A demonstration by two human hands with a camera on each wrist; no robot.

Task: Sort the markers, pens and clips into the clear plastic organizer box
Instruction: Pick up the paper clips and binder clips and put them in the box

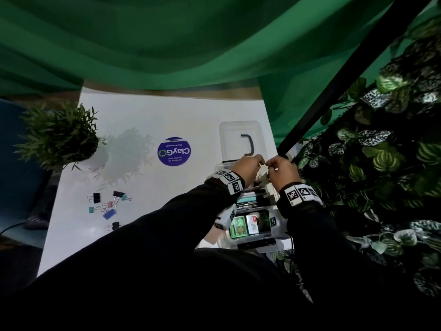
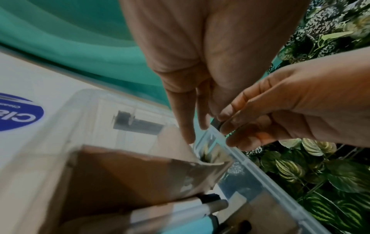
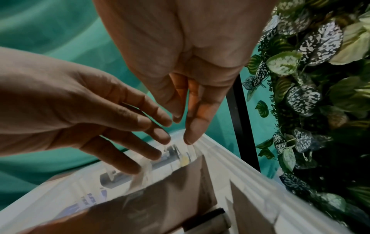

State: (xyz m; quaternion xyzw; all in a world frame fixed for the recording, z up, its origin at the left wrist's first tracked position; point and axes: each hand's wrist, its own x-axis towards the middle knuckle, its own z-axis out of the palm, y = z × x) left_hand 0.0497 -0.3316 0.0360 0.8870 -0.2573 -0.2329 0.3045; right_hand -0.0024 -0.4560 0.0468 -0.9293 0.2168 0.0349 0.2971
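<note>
clip (image 2: 217,122) – seemingly pinched, right hand (image 2: 290,107) fingers (image 2: 236,126)

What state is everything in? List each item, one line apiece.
Clear plastic organizer box: open.
Clear lid with black handle: folded back flat.
Coloured binder clips: loose on the white table, outside the box.
White marker with black cap: lying inside the box.
Left hand: fingers relaxed, over the box's far end.
Right hand: beside the left; grip unclear.

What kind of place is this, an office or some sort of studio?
Probably a staged recording corner rather than a working office: a green cloth backdrop hangs behind the white table, a wall of patterned leaves stands on the right, and a ClayGo clean-up sticker suggests shared space.
</note>
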